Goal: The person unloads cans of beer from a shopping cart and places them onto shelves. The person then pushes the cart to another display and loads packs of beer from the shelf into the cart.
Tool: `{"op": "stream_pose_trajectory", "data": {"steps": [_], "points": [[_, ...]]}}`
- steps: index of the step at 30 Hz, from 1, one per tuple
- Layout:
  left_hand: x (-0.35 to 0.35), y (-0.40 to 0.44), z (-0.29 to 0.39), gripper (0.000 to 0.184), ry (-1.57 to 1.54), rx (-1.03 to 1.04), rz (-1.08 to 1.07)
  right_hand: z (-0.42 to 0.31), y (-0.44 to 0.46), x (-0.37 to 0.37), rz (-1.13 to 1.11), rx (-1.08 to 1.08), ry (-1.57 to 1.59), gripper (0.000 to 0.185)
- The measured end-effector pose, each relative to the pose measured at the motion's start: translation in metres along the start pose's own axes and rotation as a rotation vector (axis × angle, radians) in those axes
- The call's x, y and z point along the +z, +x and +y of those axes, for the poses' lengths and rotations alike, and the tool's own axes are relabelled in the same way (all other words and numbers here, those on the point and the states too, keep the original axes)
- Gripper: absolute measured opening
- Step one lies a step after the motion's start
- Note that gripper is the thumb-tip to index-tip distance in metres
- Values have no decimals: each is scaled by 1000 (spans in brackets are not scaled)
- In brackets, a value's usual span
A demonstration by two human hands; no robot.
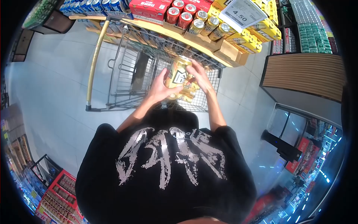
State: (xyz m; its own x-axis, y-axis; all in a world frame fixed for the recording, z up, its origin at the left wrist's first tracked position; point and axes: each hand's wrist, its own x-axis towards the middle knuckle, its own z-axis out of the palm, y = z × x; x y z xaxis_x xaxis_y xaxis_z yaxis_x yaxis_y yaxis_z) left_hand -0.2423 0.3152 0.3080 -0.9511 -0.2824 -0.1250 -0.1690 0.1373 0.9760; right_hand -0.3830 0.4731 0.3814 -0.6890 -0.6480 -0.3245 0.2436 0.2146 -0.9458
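A gold can (179,72) with a dark and white logo is held between both hands above the shopping cart (126,71). My left hand (162,85) grips its left side and lower part, thumb and fingers round it. My right hand (198,75) touches its upper right side with bent fingers. Under the can and my hands, several gold cans (187,94) lie in the right part of the wire cart.
Ahead, a shelf (160,28) carries red cans (179,14), gold cans (210,26), yellow packs (244,41) and a price sign (239,15). A wood-slatted counter (304,76) stands at the right. A red display (57,201) is at the lower left.
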Motion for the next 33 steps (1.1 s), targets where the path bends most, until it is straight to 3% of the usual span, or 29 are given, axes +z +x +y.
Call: {"op": "stream_pose_trajectory", "data": {"steps": [3,7,10,11,15,18,19,22,23,25,26,27,30,31,33], "points": [[-1,-2,53,79,310,-45,12,-23,4,13,-16,115,-141,59],[1,-5,79,86,402,-112,-9,7,17,7,51,-82,-20,53],[0,-2,66,88,236,164,58,11,19,-8,15,-141,89,49],[-2,-2,64,94,81,56,-66,11,21,-12,12,-170,128,49],[-9,-4,52,85,-683,-357,-422,15,22,-20,40,-236,264,54],[-4,-6,46,81,-968,-322,-659,23,28,-29,-137,-195,436,71],[1,-7,56,75,-1032,-272,-680,23,26,-27,-103,-166,471,74],[10,-3,53,82,-1013,-209,-731,21,26,-31,-212,-136,527,75],[16,-5,52,72,-876,-164,-582,19,24,-32,-233,-123,498,74],[14,-7,64,72,-618,-180,-388,-3,11,-26,-272,-90,441,73],[14,-8,68,72,-488,-188,-294,1,11,-26,-206,-74,379,71],[22,-8,55,74,-568,-157,-187,9,11,-28,-136,-58,316,68],[19,-3,26,76,-338,-167,-120,15,11,-23,-48,27,372,67],[15,-4,21,76,-77,-115,-69,21,9,-19,-7,50,313,66],[14,-5,15,75,-63,-70,-73,35,13,-13,66,81,314,61]]}}
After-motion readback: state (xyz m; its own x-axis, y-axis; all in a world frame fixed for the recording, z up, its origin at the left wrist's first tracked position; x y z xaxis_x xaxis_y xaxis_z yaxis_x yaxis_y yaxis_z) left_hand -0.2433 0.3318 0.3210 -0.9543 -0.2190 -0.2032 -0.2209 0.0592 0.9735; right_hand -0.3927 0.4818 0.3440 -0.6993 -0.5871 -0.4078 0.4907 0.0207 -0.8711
